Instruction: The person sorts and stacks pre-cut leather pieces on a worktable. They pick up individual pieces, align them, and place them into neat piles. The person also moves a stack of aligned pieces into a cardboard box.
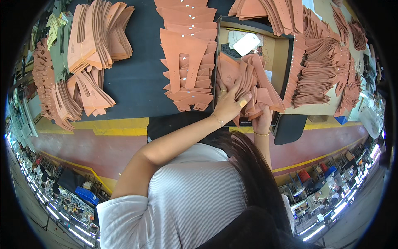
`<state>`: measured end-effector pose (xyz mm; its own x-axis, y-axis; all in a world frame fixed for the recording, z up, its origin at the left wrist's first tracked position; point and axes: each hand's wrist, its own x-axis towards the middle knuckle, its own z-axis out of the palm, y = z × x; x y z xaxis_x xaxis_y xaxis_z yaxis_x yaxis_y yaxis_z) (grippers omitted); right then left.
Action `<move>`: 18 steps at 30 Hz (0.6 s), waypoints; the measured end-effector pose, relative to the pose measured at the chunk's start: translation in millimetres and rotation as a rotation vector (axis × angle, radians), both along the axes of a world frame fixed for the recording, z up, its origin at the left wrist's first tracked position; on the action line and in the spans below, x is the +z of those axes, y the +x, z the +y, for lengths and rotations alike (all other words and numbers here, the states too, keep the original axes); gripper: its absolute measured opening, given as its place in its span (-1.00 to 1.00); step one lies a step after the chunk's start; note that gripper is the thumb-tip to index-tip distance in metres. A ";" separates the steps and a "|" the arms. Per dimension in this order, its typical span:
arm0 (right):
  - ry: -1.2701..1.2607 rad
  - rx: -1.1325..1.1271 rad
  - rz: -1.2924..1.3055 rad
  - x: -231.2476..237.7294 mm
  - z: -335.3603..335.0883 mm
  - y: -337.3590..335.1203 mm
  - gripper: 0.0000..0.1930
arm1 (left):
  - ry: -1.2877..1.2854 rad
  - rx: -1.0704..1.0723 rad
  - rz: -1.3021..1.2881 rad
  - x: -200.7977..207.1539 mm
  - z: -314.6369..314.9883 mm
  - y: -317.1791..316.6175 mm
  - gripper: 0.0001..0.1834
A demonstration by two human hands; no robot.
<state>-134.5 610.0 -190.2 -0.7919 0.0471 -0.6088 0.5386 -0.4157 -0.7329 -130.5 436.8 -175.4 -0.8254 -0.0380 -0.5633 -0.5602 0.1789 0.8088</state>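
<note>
My left hand reaches across a bundle of orange-brown cut leather pieces, its fingers closed round their edge. Rings and a thin bracelet show on it. Close by on the right, my right hand grips the lower end of a folded piece of the same bundle; part of its fingers is hidden behind the leather. The bundle lies in the near part of a shallow open box with dark edges. A white flat object rests on a dark keypad-like thing in the box's far part.
Left of the box, a long overlapping row of leather pieces with small white tags runs along the dark tabletop. More stacks stand at the far left. Dense piles fill the right side. A yellow-edged red floor lies below.
</note>
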 end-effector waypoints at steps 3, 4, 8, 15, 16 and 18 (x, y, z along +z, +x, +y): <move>0.019 -0.018 0.004 7.9 -5.9 -2.1 -0.56 | 0.102 0.049 0.027 -1.4 -3.3 3.4 -0.17; 0.001 -0.012 0.031 9.7 -6.3 -3.2 -0.55 | 0.028 0.027 0.048 1.4 -2.0 4.6 -0.17; 0.025 -0.029 -0.080 9.9 0.6 -7.8 -0.54 | -0.119 -0.103 0.036 17.8 1.0 7.7 -0.17; -0.001 -0.080 -0.277 1.1 19.8 -10.4 -0.73 | -0.247 -0.372 0.155 43.7 22.7 13.0 -0.13; -0.046 -0.093 -0.264 0.5 20.9 -10.8 -0.73 | -0.262 -0.388 0.179 43.8 23.7 12.9 -0.14; -0.118 -0.095 -0.240 0.9 21.8 -10.9 -0.74 | -0.283 -0.442 0.205 44.3 24.2 12.4 -0.14</move>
